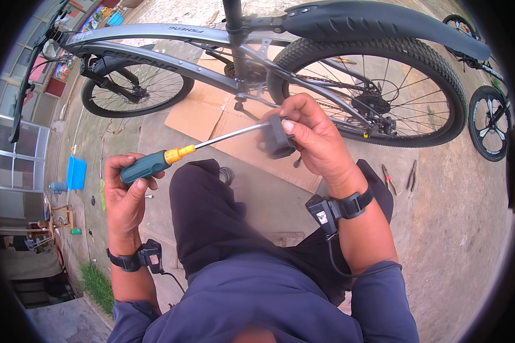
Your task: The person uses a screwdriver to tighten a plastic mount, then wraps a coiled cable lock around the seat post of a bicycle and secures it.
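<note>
L hand ctr-left, fingers wrapped round 1 screwdriver; R hand mid-frame, fingers pinching 1 blk part, driver tip at it. Around: 1 grey bike across top, partly blocked by R hand; cardboard below bike; 2 pliers on floor, right; 2 more wheels upper R edge; 1 blue tub far L.

The screwdriver has a dark green handle, a yellow collar and a silvery shaft; the block is black. The bicycle frame is silver-grey with dark lettering, its mudguard and tyre black. The cardboard is tan, the ground mottled grey-beige, the basin bright blue, the pliers red-handled, the grass green, the trousers near-black and the shirt slate blue.
</note>
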Demonstrator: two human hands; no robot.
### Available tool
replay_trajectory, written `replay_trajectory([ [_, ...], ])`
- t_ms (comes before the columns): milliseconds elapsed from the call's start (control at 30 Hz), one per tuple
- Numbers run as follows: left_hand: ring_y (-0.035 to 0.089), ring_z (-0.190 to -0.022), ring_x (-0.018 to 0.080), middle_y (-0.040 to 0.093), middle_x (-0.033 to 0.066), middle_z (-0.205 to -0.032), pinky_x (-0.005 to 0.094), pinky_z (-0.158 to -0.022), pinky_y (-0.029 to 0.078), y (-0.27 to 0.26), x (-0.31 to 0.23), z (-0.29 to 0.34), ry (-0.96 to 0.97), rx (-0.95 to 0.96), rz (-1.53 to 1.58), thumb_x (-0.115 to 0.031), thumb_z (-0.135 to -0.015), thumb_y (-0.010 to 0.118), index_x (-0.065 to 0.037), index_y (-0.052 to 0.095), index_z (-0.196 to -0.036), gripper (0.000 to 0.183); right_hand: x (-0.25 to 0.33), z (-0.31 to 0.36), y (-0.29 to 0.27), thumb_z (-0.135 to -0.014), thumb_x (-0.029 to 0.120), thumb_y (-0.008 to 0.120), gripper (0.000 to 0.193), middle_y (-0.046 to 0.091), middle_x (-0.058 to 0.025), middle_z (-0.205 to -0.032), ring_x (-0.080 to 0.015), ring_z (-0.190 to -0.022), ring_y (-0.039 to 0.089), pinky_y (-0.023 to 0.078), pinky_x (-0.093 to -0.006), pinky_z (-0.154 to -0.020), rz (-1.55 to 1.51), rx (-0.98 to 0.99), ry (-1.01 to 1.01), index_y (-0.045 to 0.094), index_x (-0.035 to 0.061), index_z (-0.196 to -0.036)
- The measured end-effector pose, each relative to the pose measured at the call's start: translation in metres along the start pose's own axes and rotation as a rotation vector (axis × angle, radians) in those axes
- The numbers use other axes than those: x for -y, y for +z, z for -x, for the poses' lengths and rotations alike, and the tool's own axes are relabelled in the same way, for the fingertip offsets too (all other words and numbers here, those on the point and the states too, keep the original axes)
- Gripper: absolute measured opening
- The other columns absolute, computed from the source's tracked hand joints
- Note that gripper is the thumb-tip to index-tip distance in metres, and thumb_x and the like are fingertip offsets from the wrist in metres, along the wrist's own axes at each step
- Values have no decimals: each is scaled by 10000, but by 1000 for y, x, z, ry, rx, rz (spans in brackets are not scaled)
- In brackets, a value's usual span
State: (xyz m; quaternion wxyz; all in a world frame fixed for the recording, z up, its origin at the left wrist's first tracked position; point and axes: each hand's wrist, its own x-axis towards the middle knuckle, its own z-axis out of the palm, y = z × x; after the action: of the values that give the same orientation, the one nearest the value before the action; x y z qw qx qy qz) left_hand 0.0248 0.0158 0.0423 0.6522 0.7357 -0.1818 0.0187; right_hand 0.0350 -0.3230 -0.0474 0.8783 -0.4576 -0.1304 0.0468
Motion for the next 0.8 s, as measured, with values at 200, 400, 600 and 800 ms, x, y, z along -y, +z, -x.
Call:
replay_trajectory([
  [200,650,-767,192,611,162,-1077,256,-599,495,-14,-10,-2,-362,74,303,-214,-908,729,-41,490,-1201,415,-3,0,1,-974,142,576,130,639,-123,-1115,-243,-987,675,538,-365,-851,-11,8,-18,492,119,-1071],
  [400,610,-702,152,599,129,-1036,214,-541,461,-2,-3,-3,72,4,-146,-243,-878,765,-41,502,-1167,440,-2,-1,2,-974,144,579,127,634,-117,-1127,-245,-996,674,540,-371,-859,-18,6,14,494,117,-1064],
  [600,599,-635,145,613,121,-903,208,-512,456,9,-7,-3,-134,-61,65,-311,-918,716,-38,489,-1173,437,-3,0,-1,-974,138,576,126,632,-122,-1144,-243,-995,671,541,-366,-855,-18,15,1,492,117,-1065],
  [800,550,-545,128,590,106,-744,196,-476,421,-4,-9,-4,-264,9,135,-403,-956,649,-26,465,-1206,488,-4,-1,-2,-973,128,573,136,631,-121,-1148,-228,-995,665,539,-352,-841,15,22,5,493,119,-1083],
])
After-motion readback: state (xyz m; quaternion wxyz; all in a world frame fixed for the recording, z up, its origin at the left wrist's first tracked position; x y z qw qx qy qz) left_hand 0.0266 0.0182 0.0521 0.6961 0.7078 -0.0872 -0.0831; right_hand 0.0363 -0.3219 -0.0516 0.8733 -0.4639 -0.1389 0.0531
